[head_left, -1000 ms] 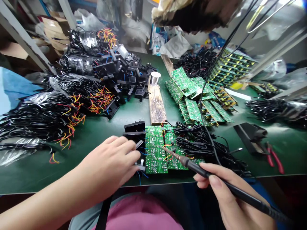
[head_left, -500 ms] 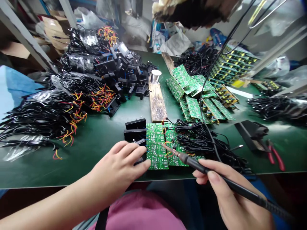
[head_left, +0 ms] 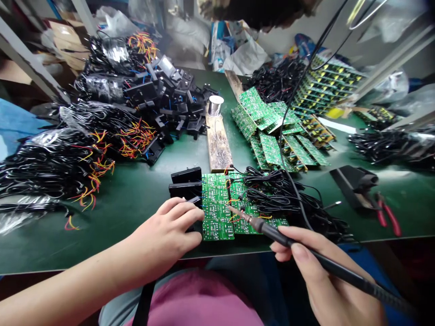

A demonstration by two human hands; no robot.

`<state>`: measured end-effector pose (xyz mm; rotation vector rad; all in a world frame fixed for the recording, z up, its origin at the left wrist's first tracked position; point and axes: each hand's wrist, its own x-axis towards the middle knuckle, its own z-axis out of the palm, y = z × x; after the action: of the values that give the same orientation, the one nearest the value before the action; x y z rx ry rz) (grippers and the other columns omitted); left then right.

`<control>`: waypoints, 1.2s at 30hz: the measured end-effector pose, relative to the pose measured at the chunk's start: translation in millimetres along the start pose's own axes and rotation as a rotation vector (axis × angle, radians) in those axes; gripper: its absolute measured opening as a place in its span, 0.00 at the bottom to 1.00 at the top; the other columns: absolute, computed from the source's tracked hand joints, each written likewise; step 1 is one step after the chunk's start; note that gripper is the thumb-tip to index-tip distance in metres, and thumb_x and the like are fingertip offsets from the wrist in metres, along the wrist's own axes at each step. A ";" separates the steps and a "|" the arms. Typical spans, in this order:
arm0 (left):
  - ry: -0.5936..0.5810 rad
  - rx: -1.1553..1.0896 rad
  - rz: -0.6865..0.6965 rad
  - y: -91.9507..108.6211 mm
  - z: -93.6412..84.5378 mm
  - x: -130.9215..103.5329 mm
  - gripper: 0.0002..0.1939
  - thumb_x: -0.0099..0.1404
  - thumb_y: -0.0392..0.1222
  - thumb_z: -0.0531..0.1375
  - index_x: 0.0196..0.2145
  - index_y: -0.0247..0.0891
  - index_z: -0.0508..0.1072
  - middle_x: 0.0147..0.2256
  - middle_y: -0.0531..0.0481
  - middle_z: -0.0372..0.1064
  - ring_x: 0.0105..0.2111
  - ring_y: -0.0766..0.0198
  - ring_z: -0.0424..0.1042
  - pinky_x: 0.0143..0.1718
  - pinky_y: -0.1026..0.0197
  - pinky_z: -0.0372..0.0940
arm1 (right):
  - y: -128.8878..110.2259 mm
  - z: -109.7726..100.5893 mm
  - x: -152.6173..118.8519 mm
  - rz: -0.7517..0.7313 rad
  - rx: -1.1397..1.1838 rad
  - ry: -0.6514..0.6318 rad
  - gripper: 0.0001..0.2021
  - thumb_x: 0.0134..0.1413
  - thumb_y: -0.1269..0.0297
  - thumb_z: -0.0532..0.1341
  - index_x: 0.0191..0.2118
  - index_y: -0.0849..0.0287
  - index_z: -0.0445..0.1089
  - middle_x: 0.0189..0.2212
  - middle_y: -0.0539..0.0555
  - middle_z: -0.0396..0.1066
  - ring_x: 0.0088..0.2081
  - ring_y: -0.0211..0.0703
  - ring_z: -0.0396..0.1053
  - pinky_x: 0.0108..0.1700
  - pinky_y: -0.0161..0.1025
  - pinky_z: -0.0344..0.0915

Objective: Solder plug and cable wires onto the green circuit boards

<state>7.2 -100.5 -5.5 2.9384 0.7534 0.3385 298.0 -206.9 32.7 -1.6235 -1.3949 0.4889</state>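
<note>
One soldering iron [head_left: 340, 270] gripped by closed right hand [head_left: 328, 290], lower right; black housings [head_left: 185, 189] partly covered by half-curled left hand [head_left: 171, 228], grip hidden.

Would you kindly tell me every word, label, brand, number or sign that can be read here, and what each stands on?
No text can be read in this view.
Green circuit boards between the hands: pale marks, too small to tell whether they are letters or numbers.
Soldering iron in the right hand: no legible marking.
Metallic spool: no readable label.
Plastic bags at the back: too blurred to make out any print.
</note>
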 end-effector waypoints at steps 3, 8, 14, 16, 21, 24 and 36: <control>0.007 0.007 -0.007 1.0 3.6 -3.1 0.03 0.75 0.43 0.63 0.40 0.47 0.77 0.57 0.50 0.71 0.60 0.54 0.66 0.67 0.44 0.53 | 2.6 -1.6 1.2 -0.004 0.004 -0.019 0.09 0.74 0.56 0.62 0.50 0.47 0.80 0.36 0.47 0.82 0.38 0.36 0.81 0.43 0.23 0.77; 0.020 -0.039 -0.048 2.7 9.0 -4.2 0.07 0.76 0.44 0.62 0.38 0.46 0.77 0.55 0.52 0.71 0.59 0.56 0.67 0.68 0.45 0.51 | 1.9 -4.6 -0.5 0.043 0.002 -0.018 0.09 0.73 0.54 0.64 0.49 0.47 0.81 0.35 0.47 0.82 0.36 0.37 0.82 0.39 0.23 0.78; 0.057 -0.086 -0.089 3.8 14.8 -6.1 0.05 0.75 0.40 0.62 0.38 0.44 0.76 0.51 0.51 0.71 0.55 0.57 0.67 0.70 0.45 0.49 | 1.0 -7.9 -0.3 0.076 -0.001 -0.032 0.10 0.72 0.53 0.63 0.48 0.46 0.82 0.35 0.47 0.82 0.34 0.36 0.82 0.40 0.21 0.77; 0.100 -0.084 -0.135 6.8 16.3 -4.9 0.05 0.75 0.38 0.61 0.39 0.43 0.76 0.50 0.51 0.71 0.53 0.57 0.67 0.70 0.45 0.50 | 2.4 -9.8 1.4 0.062 -0.017 -0.072 0.09 0.72 0.54 0.63 0.48 0.45 0.81 0.34 0.46 0.82 0.33 0.36 0.82 0.39 0.21 0.77; 0.170 -0.083 -0.250 20.7 22.0 1.9 0.05 0.74 0.37 0.61 0.40 0.43 0.77 0.49 0.50 0.72 0.52 0.55 0.66 0.69 0.45 0.51 | 6.6 -13.0 4.5 0.016 -0.052 -0.238 0.07 0.72 0.57 0.63 0.48 0.43 0.80 0.33 0.45 0.82 0.31 0.35 0.82 0.36 0.20 0.76; 0.160 -0.059 -0.262 26.4 24.9 4.1 0.03 0.73 0.38 0.62 0.40 0.43 0.78 0.48 0.50 0.74 0.54 0.54 0.67 0.71 0.43 0.47 | 4.6 -11.1 5.9 0.020 -0.068 -0.298 0.07 0.72 0.57 0.62 0.48 0.44 0.79 0.33 0.45 0.82 0.32 0.36 0.82 0.36 0.22 0.77; 0.201 0.016 -0.262 29.5 27.6 2.1 0.06 0.73 0.36 0.61 0.39 0.42 0.78 0.50 0.50 0.76 0.56 0.55 0.69 0.75 0.43 0.38 | -2.7 -2.6 14.2 0.084 -0.005 -0.364 0.10 0.74 0.55 0.59 0.45 0.49 0.78 0.33 0.48 0.80 0.32 0.38 0.81 0.36 0.26 0.78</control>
<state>29.2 -126.2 -27.7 2.7994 1.1559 0.6114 302.4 -194.9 39.8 -1.6581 -1.5945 0.8644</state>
